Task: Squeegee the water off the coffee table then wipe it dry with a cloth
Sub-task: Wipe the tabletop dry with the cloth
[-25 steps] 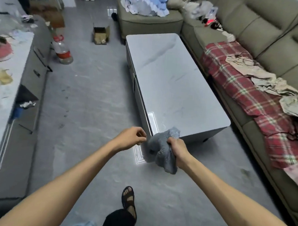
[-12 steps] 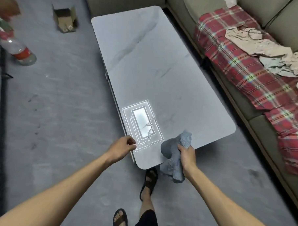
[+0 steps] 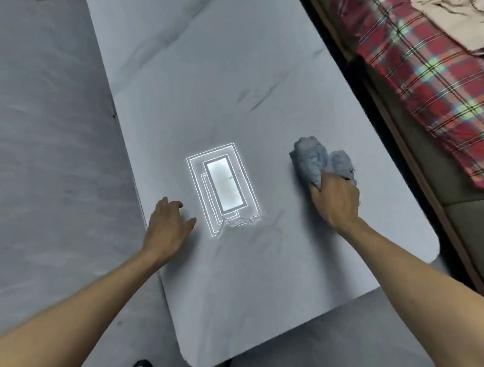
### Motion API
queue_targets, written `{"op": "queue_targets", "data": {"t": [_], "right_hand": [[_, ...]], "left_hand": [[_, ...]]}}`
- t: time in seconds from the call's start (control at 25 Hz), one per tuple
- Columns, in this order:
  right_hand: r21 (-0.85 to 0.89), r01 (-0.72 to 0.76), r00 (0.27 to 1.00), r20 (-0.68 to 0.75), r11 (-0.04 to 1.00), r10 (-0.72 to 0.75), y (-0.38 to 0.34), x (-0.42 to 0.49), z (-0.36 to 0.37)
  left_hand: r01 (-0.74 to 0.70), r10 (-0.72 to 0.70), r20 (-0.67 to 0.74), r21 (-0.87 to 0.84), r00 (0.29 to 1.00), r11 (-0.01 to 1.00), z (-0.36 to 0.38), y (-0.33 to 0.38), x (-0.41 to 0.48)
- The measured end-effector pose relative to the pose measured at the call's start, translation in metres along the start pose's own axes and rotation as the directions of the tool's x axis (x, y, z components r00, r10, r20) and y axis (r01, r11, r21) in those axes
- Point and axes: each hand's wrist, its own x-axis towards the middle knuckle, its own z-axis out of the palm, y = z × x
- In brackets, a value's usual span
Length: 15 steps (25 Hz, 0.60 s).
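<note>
Blue-grey cloth (image 3: 316, 159) lies bunched on the pale coffee table (image 3: 212, 71), clutched in the right hand (image 3: 335, 204) just right of a bright rectangular reflection (image 3: 224, 188). The left hand (image 3: 168, 227) is at the table's left edge, fingers loosely spread, holding nothing.

A bunched cloth (image 3: 316, 161) on the grey counter (image 3: 240, 72)

The counter has a pale grey, marble-like top with thin dark veins and rounded corners. A bright rectangular reflection (image 3: 225, 185) lies near its left side, and the reflection's lower edge looks wavy. The cloth is blue-grey and crumpled into a lump. It rests on the top towards the right edge, gripped from behind by the right hand (image 3: 335, 200).
</note>
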Motion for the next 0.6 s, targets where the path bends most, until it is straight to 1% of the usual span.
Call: {"op": "queue_targets", "data": {"t": [0.04, 0.08, 0.12, 0.16, 0.2, 0.28, 0.32, 0.4, 0.44, 0.52, 0.6], "right_hand": [[-0.06, 0.1, 0.995, 0.027, 0.993, -0.098, 0.008, 0.008, 0.018], [-0.083, 0.187, 0.982, 0.043, 0.979, -0.184, 0.015, 0.016, 0.036], [-0.074, 0.239, 0.97, 0.056, 0.968, -0.236, 0.02, 0.023, 0.05], [-0.047, 0.26, 0.964, 0.071, 0.964, -0.257, 0.025, 0.03, 0.061], [-0.021, 0.243, 0.968, 0.073, 0.97, -0.241, 0.024, 0.035, 0.07], [0.01, 0.108, 0.994, 0.019, 0.994, -0.109, 0.011, 0.04, 0.085], [0.065, 0.015, 1.0, -0.027, 0.998, -0.014, 0.0, 0.041, 0.089], [0.201, -0.159, 0.98, -0.085, 0.967, 0.178, -0.032, 0.042, 0.095], [0.242, -0.216, 0.965, -0.097, 0.946, 0.245, -0.049, 0.042, 0.096], [0.275, -0.264, 0.949, -0.094, 0.924, 0.3, -0.078, 0.042, 0.099], [0.281, -0.216, 0.963, -0.095, 0.935, 0.252, -0.105, 0.036, 0.103]], "left_hand": [[-0.024, 0.025, -0.019, 0.059, 0.999, 0.998, 0.008, -0.006, 0.011], [-0.064, 0.069, -0.041, 0.108, 0.997, 0.992, 0.017, -0.014, 0.02], [-0.099, 0.109, -0.067, 0.132, 0.992, 0.986, 0.023, -0.022, 0.027], [-0.126, 0.139, -0.089, 0.138, 0.986, 0.982, 0.027, -0.029, 0.031], [-0.133, 0.148, -0.106, 0.134, 0.983, 0.982, 0.03, -0.037, 0.034], [-0.089, 0.099, -0.128, 0.085, 0.987, 0.992, 0.031, -0.051, 0.037], [-0.053, 0.058, -0.131, 0.038, 0.99, 0.998, 0.029, -0.056, 0.039], [0.004, -0.014, -0.123, -0.081, 0.992, 0.997, 0.024, -0.064, 0.041], [0.012, -0.028, -0.126, -0.126, 0.992, 0.992, 0.022, -0.067, 0.042], [0.014, -0.044, -0.154, -0.189, 0.987, 0.982, 0.018, -0.073, 0.042], [0.048, -0.114, -0.188, -0.326, 0.976, 0.944, 0.016, -0.076, 0.041]]}}
